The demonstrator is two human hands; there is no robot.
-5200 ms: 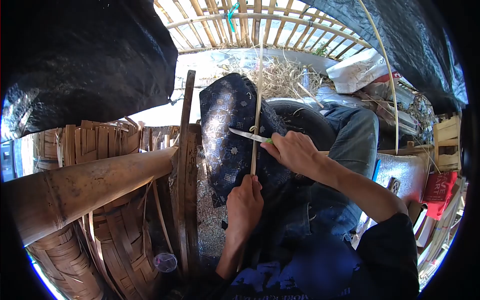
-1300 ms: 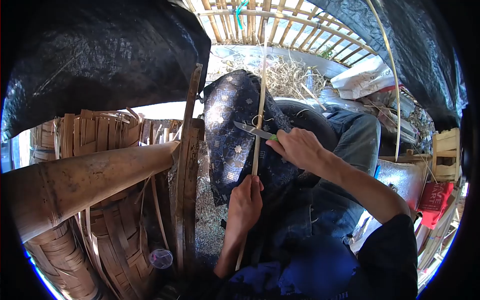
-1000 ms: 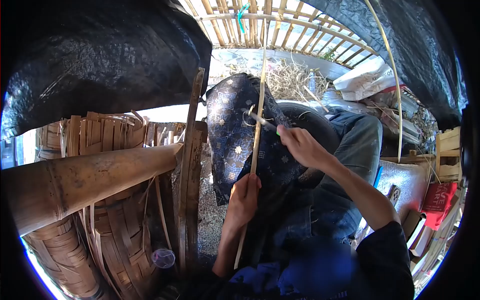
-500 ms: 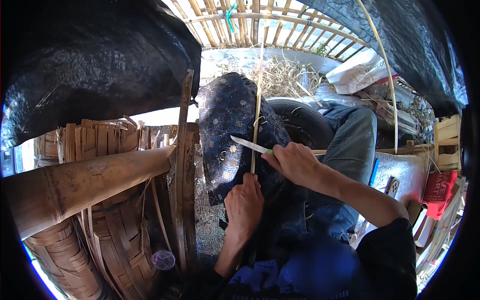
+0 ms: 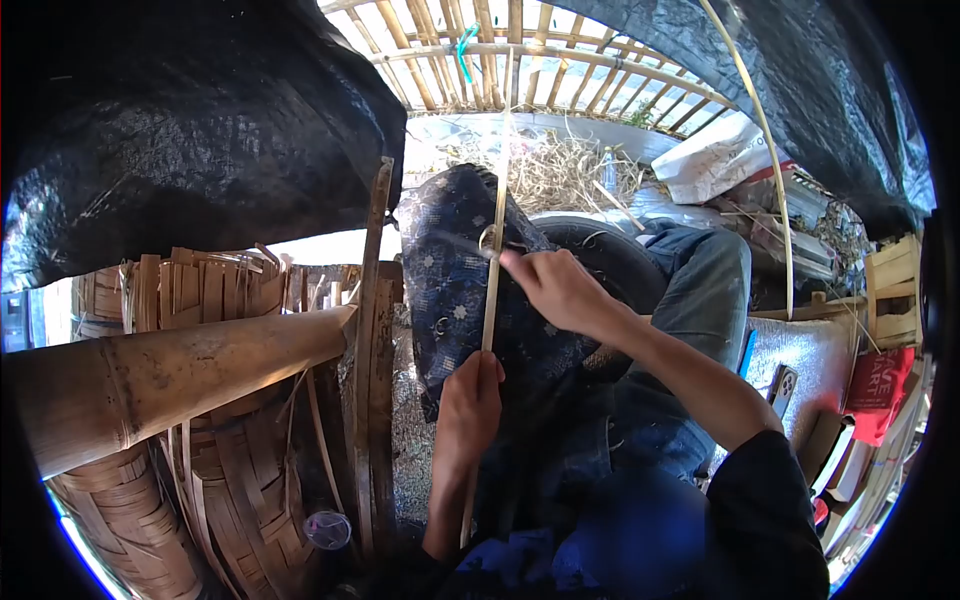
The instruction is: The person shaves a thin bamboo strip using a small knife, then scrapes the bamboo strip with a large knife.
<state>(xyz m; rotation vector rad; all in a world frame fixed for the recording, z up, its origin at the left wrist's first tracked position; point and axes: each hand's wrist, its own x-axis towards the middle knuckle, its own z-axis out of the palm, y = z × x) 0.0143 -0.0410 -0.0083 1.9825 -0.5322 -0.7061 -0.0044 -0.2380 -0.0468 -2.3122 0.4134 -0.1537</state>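
Note:
A long, thin bamboo strip [image 5: 491, 315] runs away from me over a dark patterned cloth [image 5: 440, 290] draped on my leg. My left hand [image 5: 468, 412] is closed round the near part of the strip, thumb along it. Farther up, my right hand [image 5: 562, 288] grips a knife [image 5: 455, 243], whose blade is smeared by motion and lies across the strip. The knife's handle is hidden in my fingers. At the blade, a pale curled shaving [image 5: 488, 239] stands against the strip.
A thick bamboo pole [image 5: 220, 375] juts in from the left beside woven bamboo baskets [image 5: 225, 500] and an upright wooden post [image 5: 372, 350]. Ahead lie a tyre [image 5: 610, 265], a heap of shavings [image 5: 560, 170] and a slatted bamboo fence [image 5: 550, 50]. A phone [image 5: 784, 388] rests at right.
My right hand has slid the knife forward along the strip, away from my left hand. The left hand and the strip have shifted slightly left.

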